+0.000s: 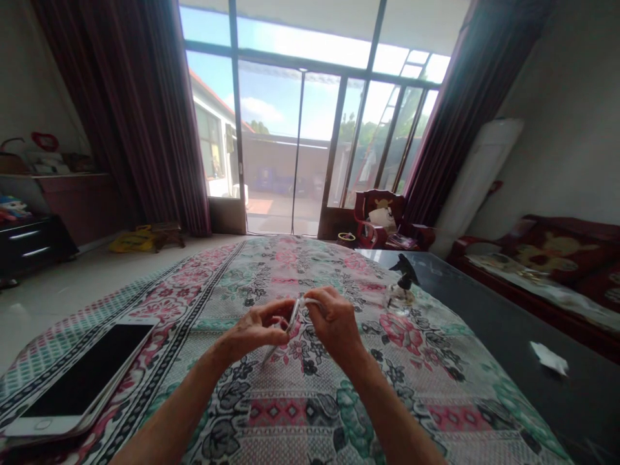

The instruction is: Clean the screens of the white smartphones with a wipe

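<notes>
Over the patterned tablecloth (285,387), my left hand (256,330) grips a thin, flat object with a pale edge (294,316), seen nearly edge-on, possibly a phone. Its face is turned away, so I cannot name it for certain. My right hand (334,320) is closed with thumb and fingers pinched at the object's upper end, where a small whitish bit (308,301) shows between the fingers. Whether that bit is part of the flat object or separate, I cannot tell. A greyish thin strip (269,354) shows just below the left hand.
To the left lie stacked white phones or tablets, the top one (87,374) with a dark screen. A clear spray bottle (401,294) with a black trigger stands right of my hands. Crumpled white paper (549,358) rests on the dark tabletop (504,329). Wooden chairs and glass doors lie beyond.
</notes>
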{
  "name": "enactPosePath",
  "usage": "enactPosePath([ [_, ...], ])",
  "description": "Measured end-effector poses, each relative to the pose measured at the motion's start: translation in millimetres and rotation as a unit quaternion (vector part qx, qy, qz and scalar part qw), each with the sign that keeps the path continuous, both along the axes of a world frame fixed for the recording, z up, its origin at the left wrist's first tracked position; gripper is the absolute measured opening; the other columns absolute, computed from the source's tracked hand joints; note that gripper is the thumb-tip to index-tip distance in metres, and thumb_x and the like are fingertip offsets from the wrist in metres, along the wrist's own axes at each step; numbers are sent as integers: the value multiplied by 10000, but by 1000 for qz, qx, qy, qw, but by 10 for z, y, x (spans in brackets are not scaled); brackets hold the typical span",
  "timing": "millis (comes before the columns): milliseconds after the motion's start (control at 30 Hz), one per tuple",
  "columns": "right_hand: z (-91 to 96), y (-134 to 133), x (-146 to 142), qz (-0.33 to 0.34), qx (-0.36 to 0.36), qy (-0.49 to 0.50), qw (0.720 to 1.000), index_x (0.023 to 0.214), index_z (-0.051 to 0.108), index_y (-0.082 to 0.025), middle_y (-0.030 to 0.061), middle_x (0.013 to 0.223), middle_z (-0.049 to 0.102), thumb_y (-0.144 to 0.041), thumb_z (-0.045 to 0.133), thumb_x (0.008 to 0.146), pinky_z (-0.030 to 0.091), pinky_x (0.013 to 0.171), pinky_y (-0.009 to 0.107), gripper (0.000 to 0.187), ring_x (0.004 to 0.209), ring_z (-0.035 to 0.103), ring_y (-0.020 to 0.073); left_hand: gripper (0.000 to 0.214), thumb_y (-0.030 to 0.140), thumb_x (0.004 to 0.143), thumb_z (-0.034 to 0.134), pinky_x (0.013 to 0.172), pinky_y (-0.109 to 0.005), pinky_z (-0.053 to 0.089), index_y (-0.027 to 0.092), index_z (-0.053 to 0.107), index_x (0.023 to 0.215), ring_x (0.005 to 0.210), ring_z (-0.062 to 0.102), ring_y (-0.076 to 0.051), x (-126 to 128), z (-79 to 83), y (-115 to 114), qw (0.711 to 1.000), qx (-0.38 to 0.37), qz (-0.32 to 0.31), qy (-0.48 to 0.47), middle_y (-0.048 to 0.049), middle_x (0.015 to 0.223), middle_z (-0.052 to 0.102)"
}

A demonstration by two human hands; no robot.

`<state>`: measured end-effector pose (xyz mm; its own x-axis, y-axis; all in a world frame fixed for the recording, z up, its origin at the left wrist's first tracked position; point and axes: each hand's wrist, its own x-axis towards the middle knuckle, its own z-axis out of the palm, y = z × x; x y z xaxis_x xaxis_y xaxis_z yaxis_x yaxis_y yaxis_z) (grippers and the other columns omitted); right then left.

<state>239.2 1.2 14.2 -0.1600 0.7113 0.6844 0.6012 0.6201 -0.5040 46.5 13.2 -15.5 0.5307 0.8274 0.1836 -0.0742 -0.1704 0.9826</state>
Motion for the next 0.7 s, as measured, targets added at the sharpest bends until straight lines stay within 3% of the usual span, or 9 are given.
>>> enactPosePath([
  [333,-53,-9,-48,9,3,-19,1000,828,658,-205,41,827,626,-130,494,835,446,728,261,180,788,585,155,585,239,670,690,848,-358,419,229,577,1243,979,512,-227,-17,-11,13,999,20,-4,25,-47,1109,636],
  [533,-19,-72,-80,58,-10,-22,998,872,659,-207,40,878,631,-120,478,845,453,756,264,203,833,591,149,631,225,699,676,772,-326,459,242,509,1307,992,528,-234,-54,-13,19,1000,-4,-5,5,-58,1175,609],
  [700,-54,-35,-58,20,-11,-22,1000,861,663,-200,51,862,627,-142,468,861,451,754,271,203,829,585,157,590,231,711,656,823,-347,446,247,532,1288,978,523,-225,-36,33,2,997,54,-16,44,-44,1160,613],
])
